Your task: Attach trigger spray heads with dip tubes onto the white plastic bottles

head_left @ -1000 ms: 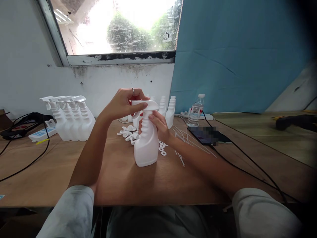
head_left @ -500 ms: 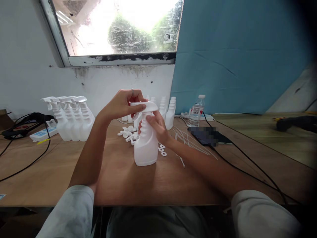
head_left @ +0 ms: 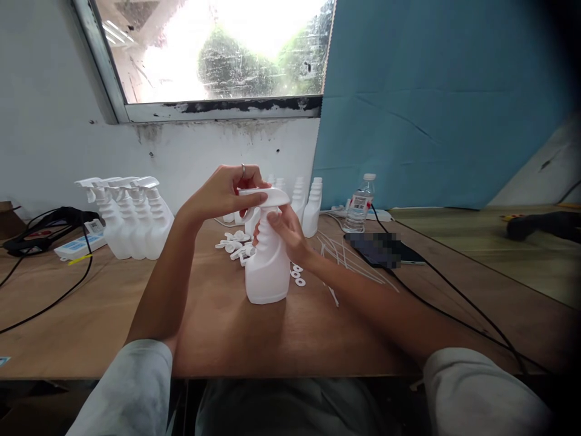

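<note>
Spray bottle (head_left: pixel 267 278), plain white, stood upright on the table (head_left: pixel 218 342) straight in front of you, with both your hands on its upper part. Your left hand (head_left: pixel 229 191) was above and to the left, gripping the spray head (head_left: pixel 275 197) on top, its thumb pressed along the near side. Your right hand (head_left: pixel 290 233) was lower and to the right, wrapped around the neck (head_left: pixel 263 241), thumb on the near face and fingertips showing at the left edge. Your hands were close together; whether the head was fully fastened could not be told. Small white parts (head_left: pixel 236 238) lay just to the far left of the bottle, white rings (head_left: pixel 302 282) just to its right, and thin tubes (head_left: pixel 347 263) farther right. Bare bottles (head_left: pixel 313 210) stood behind; topped bottles (head_left: pixel 131 230) stood well left.
</note>
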Demonstrator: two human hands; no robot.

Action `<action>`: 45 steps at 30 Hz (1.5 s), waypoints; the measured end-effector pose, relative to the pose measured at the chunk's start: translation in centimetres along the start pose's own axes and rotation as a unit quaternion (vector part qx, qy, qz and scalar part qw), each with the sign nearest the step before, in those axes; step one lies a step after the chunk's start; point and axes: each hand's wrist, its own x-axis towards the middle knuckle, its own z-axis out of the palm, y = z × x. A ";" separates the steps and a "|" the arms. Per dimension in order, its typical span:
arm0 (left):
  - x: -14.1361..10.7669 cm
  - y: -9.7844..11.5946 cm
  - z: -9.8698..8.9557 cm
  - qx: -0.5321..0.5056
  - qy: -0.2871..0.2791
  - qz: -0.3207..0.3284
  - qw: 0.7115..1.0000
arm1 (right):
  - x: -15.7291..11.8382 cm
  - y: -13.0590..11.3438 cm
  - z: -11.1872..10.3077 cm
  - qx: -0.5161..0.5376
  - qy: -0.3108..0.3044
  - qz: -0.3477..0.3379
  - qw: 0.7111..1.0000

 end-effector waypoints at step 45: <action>0.0 0.2 0.0 0.013 -0.002 0.007 1.000 | 0.5 -1.1 0.0 -0.108 0.027 0.023 0.994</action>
